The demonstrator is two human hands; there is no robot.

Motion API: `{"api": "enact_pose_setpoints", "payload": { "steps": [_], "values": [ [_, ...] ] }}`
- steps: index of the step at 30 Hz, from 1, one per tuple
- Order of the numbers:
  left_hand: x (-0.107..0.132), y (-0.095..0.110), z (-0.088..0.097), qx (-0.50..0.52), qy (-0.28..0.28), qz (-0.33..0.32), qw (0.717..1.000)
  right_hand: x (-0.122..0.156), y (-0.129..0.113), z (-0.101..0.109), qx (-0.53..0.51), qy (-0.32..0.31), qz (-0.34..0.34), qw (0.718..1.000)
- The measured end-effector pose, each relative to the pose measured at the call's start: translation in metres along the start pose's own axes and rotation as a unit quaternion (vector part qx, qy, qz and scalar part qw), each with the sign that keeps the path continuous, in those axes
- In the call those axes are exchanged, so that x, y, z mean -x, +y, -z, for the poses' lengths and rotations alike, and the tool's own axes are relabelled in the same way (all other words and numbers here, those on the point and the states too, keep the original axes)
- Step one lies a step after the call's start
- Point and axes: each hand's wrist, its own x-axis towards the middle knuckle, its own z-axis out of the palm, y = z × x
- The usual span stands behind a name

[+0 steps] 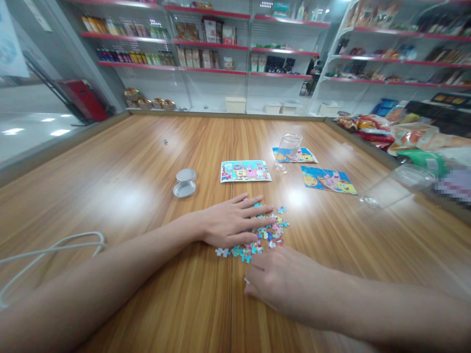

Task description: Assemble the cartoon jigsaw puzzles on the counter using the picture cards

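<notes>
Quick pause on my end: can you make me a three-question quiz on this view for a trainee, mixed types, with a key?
1. Multiple choice: which hand is spread out flat over the puzzle pieces? A) right; B) left; C) neither.
2. True or false: the white cable lies on the person's left side of the table.
3. Count: how many picture cards can be seen on the table?

Key
1. B: the left hand is the one with its fingers spread over them.
2. True.
3. Three, one of them partly seen through a glass.
</notes>
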Motion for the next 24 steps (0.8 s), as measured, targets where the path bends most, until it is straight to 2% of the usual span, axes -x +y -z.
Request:
{"api": "enact_pose_setpoints", "payload": {
  "steps": [3, 5, 7, 9, 10, 11, 13, 14, 15, 17, 19, 21, 24],
  "values": [
    [0.002, 0.019, 0.0, 0.016, -0.007, -0.022, 1.0, 0.003, -0.012, -0.005, 0.048, -0.017, 0.066, 0.997],
    [0.006, 0.033, -0.001, 0.028, -0.007, -0.033, 0.999, 0.004, -0.022, -0.001, 0.033, -0.014, 0.081, 0.996],
    [0.009, 0.042, -0.002, 0.047, -0.003, -0.044, 0.998, 0.003, -0.027, 0.011, 0.031, -0.008, 0.078, 0.996],
    [0.011, 0.039, -0.003, 0.074, 0.021, -0.058, 0.995, 0.001, -0.021, 0.029, 0.046, 0.025, 0.06, 0.997],
    [0.011, 0.032, -0.003, 0.089, 0.049, -0.061, 0.993, -0.002, -0.011, 0.038, 0.045, 0.07, 0.085, 0.993],
    [0.011, 0.023, -0.003, 0.107, 0.107, -0.047, 0.987, -0.006, 0.002, 0.046, 0.037, 0.14, 0.079, 0.986],
    [0.01, -0.003, -0.004, 0.135, 0.261, 0.043, 0.955, -0.018, 0.039, 0.055, 0.006, 0.24, 0.049, 0.97],
    [0.01, -0.016, -0.005, 0.124, 0.325, 0.092, 0.933, -0.026, 0.059, 0.056, -0.011, 0.253, 0.039, 0.967],
    [0.01, -0.028, -0.005, 0.101, 0.367, 0.131, 0.915, -0.033, 0.08, 0.055, -0.03, 0.253, 0.03, 0.967],
    [0.012, -0.047, -0.007, 0.073, 0.367, 0.155, 0.914, -0.048, 0.115, 0.048, -0.067, 0.226, 0.022, 0.971],
    [0.014, -0.055, -0.01, 0.072, 0.368, 0.165, 0.912, -0.055, 0.138, 0.041, -0.092, 0.175, 0.046, 0.979],
    [0.016, -0.055, -0.012, 0.065, 0.358, 0.158, 0.918, -0.053, 0.149, 0.039, -0.117, 0.125, 0.053, 0.984],
    [0.015, -0.048, -0.012, 0.038, 0.329, 0.122, 0.936, -0.041, 0.151, 0.043, -0.141, 0.075, 0.027, 0.987]
  ]
}}
